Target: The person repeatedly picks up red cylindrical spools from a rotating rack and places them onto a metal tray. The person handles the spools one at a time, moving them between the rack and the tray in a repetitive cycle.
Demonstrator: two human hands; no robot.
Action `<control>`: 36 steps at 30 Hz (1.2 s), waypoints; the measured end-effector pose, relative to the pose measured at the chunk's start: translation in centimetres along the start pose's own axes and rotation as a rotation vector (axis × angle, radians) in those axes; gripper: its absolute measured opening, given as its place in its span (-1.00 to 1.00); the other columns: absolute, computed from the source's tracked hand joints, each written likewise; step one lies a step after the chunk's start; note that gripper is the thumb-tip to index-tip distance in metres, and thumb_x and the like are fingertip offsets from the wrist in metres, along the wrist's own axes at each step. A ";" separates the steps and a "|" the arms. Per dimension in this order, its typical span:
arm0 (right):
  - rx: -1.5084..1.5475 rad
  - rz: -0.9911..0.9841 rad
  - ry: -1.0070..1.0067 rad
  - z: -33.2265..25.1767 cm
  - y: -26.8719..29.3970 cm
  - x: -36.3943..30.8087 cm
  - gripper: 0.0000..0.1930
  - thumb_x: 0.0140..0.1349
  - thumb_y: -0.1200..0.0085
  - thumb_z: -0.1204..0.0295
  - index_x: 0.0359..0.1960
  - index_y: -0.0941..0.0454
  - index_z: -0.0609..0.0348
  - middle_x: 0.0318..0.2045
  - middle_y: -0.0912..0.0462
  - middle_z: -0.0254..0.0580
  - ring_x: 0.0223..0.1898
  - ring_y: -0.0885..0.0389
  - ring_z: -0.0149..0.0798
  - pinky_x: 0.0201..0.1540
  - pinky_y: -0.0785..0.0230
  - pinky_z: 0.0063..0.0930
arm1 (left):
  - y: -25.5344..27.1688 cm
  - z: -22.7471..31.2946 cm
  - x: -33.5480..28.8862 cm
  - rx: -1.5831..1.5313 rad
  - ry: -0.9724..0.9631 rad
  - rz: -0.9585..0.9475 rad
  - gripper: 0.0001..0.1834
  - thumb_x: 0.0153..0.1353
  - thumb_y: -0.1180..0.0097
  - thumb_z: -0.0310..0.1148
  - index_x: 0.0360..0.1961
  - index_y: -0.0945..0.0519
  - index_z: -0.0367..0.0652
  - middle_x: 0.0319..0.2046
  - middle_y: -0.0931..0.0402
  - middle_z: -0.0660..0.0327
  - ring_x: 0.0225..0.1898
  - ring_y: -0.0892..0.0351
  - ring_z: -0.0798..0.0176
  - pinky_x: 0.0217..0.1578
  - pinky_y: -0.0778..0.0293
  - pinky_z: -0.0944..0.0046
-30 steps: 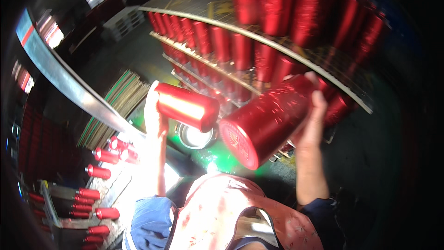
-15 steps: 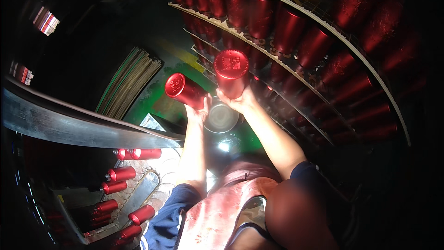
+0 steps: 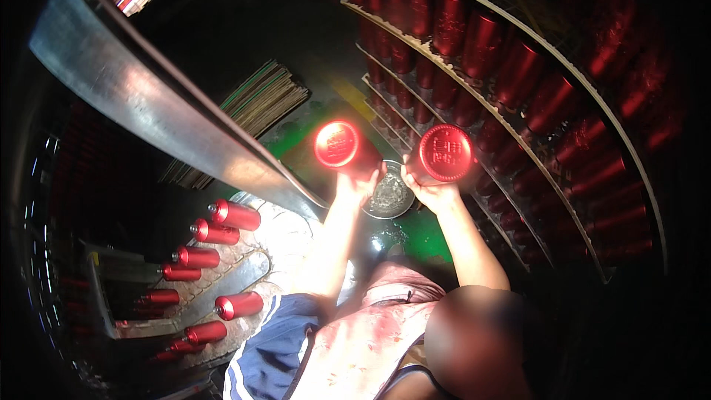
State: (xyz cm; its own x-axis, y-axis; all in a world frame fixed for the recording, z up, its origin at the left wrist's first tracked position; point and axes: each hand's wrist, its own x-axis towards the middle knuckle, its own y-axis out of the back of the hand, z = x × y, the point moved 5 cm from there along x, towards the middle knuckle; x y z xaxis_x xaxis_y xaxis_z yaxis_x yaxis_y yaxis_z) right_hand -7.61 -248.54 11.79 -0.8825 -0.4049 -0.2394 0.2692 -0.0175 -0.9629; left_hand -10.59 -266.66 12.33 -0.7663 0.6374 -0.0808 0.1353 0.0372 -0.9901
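Two glossy red bottles are held up in front of me, bases toward my eyes. My left hand (image 3: 360,185) is closed around the lower part of one red bottle (image 3: 337,145), whose round base shines brightly. The other red bottle (image 3: 446,154), with a raised pattern on its base, is gripped by my right hand (image 3: 431,191). The bottles are side by side and apart. Their far ends are hidden behind the bases and my fingers. Below and between my hands is a round metal basin (image 3: 390,192).
At the right stands a multi-level rack (image 3: 474,78) packed with red bottles. A broad metal rail (image 3: 170,118) crosses the upper left. Lower left, a chain conveyor (image 3: 248,270) carries several red bottles (image 3: 237,215) lying sideways on spindles. Stacked boards (image 3: 270,96) lie beyond the rail.
My view has swung, so the rack sits farther right and the rail looms larger. Both bottles are now nearly level; the right one has come lower and nearer me, and the left one's base faces me more.
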 end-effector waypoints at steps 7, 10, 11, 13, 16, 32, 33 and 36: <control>0.032 0.065 -0.070 0.0 11.2 -18.4 -0.38 0.38 0.09 0.01 0.27 -0.40 0.24 0.28 -0.43 0.12 0.24 -0.38 0.33 0.12 -0.48 0.23 | 2.0 -4.5 -19.5 0.350 -0.398 0.274 -0.59 0.41 -0.03 -0.05 0.14 -0.50 -0.05 0.00 -0.57 0.15 0.00 -0.63 0.12 -0.09 -0.68 -0.10; -0.016 0.244 -0.033 1.3 18.0 -26.6 -0.37 0.35 0.05 -0.06 0.25 -0.43 0.19 0.25 -0.48 0.10 0.22 -0.44 0.30 0.13 -0.50 0.19 | 3.1 -3.1 -30.4 0.543 -0.619 0.442 -0.56 0.40 -0.06 -0.03 0.14 -0.50 -0.08 -0.09 -0.61 0.15 -0.11 -0.66 0.21 -0.15 -0.67 0.12; -0.044 0.297 -0.077 0.9 19.6 -27.8 -0.36 0.34 0.04 -0.08 0.25 -0.45 0.18 0.24 -0.49 0.10 0.21 -0.46 0.29 0.14 -0.50 0.17 | 2.3 -3.4 -35.1 0.616 -0.716 0.585 -0.56 0.39 -0.06 -0.05 0.13 -0.53 -0.10 -0.05 -0.59 0.18 -0.07 -0.63 0.24 -0.11 -0.63 0.16; -0.065 0.353 -0.053 2.3 22.7 -31.5 -0.35 0.32 0.02 -0.12 0.23 -0.47 0.14 0.22 -0.52 0.09 0.19 -0.50 0.27 0.15 -0.51 0.14 | -0.7 -2.8 -41.5 0.757 -0.831 0.729 -0.53 0.36 -0.11 -0.08 0.16 -0.53 -0.14 -0.05 -0.59 0.19 -0.05 -0.60 0.27 -0.07 -0.58 0.23; -0.254 0.460 0.077 3.8 26.8 -33.0 -0.38 0.24 -0.15 -0.06 0.21 -0.51 0.06 0.17 -0.58 0.00 0.20 -0.50 0.09 0.20 -0.47 -0.03 | -3.3 -0.6 -49.9 0.889 -1.074 0.800 -0.51 0.33 -0.17 -0.17 0.21 -0.53 -0.18 -0.04 -0.60 0.19 -0.05 -0.60 0.31 0.01 -0.52 0.29; -0.909 0.207 0.508 33.3 -2.1 -14.2 -0.48 0.38 0.07 0.00 0.28 -0.39 -0.06 0.08 -0.58 -0.01 0.02 -0.61 -0.04 0.10 -0.53 -0.06 | -9.7 30.0 -52.4 1.965 -1.547 0.770 -0.49 0.02 -0.44 -0.34 0.08 -0.69 0.03 0.18 -0.46 0.07 0.12 -0.48 0.09 0.18 -0.42 0.16; -1.017 0.190 0.664 34.1 -4.9 -13.9 -0.43 0.38 0.03 0.05 0.33 -0.33 0.04 0.07 -0.58 -0.06 0.01 -0.62 -0.09 0.10 -0.53 -0.14 | -8.3 30.8 -49.3 2.044 -1.462 0.775 -0.49 -0.03 -0.45 -0.35 0.05 -0.71 0.07 0.19 -0.46 0.10 0.11 -0.47 0.06 0.19 -0.40 0.15; -1.402 0.010 0.858 40.0 -12.1 -8.4 -0.42 0.29 -0.14 0.29 0.31 -0.36 0.23 0.07 -0.57 -0.12 0.02 -0.61 -0.24 0.15 -0.47 -0.29 | -1.8 33.6 -44.4 2.134 -1.358 0.853 -0.54 -0.10 -0.46 -0.35 -0.07 -0.77 0.19 0.20 -0.47 0.23 0.18 -0.37 0.01 0.23 -0.37 0.12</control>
State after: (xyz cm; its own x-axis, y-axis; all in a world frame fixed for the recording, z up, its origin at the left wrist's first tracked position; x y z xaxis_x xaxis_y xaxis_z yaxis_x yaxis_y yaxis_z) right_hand 11.99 -281.47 30.46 -0.9543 0.2030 0.2194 0.1594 0.9666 -0.2009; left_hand 2.04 -320.91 13.88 -0.7766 -0.3703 0.5097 0.6108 -0.6408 0.4650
